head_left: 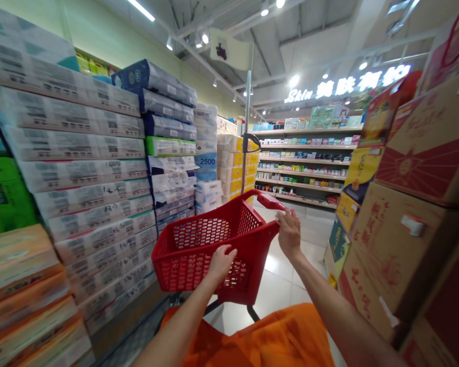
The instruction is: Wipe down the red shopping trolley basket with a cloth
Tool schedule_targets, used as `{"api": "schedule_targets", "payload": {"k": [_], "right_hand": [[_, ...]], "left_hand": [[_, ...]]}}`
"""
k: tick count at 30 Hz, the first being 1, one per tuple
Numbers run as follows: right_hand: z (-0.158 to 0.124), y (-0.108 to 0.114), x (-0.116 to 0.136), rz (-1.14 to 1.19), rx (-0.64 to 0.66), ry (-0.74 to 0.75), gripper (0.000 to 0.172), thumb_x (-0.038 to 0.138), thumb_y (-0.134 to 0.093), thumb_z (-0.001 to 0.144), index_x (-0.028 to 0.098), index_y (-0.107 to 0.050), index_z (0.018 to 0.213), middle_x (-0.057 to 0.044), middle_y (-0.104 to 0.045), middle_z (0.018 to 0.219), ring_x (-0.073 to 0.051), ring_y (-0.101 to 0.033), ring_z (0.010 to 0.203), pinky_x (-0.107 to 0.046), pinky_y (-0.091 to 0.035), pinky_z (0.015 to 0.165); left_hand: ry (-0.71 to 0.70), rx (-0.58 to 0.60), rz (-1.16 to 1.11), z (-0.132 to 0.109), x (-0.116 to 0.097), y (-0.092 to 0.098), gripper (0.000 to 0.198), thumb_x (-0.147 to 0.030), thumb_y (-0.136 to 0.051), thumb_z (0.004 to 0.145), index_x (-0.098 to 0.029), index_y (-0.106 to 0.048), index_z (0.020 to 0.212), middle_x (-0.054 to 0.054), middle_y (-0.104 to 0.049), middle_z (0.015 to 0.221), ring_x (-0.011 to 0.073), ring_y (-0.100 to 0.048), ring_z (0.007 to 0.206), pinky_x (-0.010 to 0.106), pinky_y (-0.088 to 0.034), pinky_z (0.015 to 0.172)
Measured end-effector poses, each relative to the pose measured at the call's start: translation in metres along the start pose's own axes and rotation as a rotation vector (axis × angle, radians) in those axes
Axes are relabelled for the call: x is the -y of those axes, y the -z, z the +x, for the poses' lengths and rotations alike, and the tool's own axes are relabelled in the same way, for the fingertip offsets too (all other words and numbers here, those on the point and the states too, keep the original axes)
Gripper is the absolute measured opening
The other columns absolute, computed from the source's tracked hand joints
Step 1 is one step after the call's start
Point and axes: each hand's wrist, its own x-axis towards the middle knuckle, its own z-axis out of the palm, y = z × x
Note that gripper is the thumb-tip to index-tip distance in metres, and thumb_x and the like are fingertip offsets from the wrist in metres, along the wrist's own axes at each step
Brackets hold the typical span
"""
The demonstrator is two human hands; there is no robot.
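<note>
A red plastic shopping cart [248, 265] stands in front of me, turned partly sideways, with its perforated basket toward the left. My right hand [289, 234] is closed round the end of its red handle [271, 202], at the upper right. Lower down, my left hand [221, 264] is at the near side of the basket, its fingers curled at the top rim. A grey pole [248, 107] with a small pale flag [231, 49] rises behind the cart.
Tall stacks of white wrapped paper packs [87, 158] line the left, beside blue packs [170, 109] and orange packs [26, 290]. Cardboard cartons [390, 244] are piled close on the right. Shelves of small goods [302, 160] stand at the back, beyond a pale tiled floor [277, 290].
</note>
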Motion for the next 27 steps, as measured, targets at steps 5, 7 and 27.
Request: {"api": "schedule_targets", "payload": {"k": [5, 7, 27], "right_hand": [[-0.032, -0.007, -0.004, 0.060, 0.115, 0.146, 0.047, 0.003, -0.027, 0.085, 0.018, -0.041, 0.128, -0.008, -0.044, 0.131, -0.020, -0.024, 0.128, -0.044, -0.035, 0.099], [-0.052, -0.006, 0.010, 0.131, 0.216, 0.276, 0.047, 0.005, -0.030, 0.086, 0.021, -0.038, 0.130, -0.006, -0.045, 0.130, -0.018, -0.027, 0.127, -0.039, -0.039, 0.098], [-0.023, -0.006, 0.021, 0.055, 0.121, 0.099, 0.045, 0.003, -0.031, 0.084, 0.019, -0.049, 0.122, -0.007, -0.048, 0.127, -0.024, -0.027, 0.127, -0.048, -0.033, 0.099]], "left_hand": [[-0.186, -0.120, 0.757, 0.002, 0.022, 0.019, 0.055, -0.022, -0.045, 0.071, -0.013, -0.038, 0.125, 0.012, -0.027, 0.141, 0.0236, -0.018, 0.131, 0.046, -0.013, 0.105], [-0.146, -0.063, 0.937, 0.001, 0.031, 0.023, 0.061, -0.021, -0.042, 0.071, -0.013, -0.032, 0.130, 0.012, -0.022, 0.143, 0.0244, -0.016, 0.132, 0.050, -0.015, 0.104], [-0.149, 0.042, 1.097, -0.004, 0.034, 0.031, 0.063, -0.021, -0.040, 0.068, -0.013, -0.032, 0.130, 0.008, -0.011, 0.145, 0.0239, -0.010, 0.133, 0.053, -0.014, 0.103]]}}
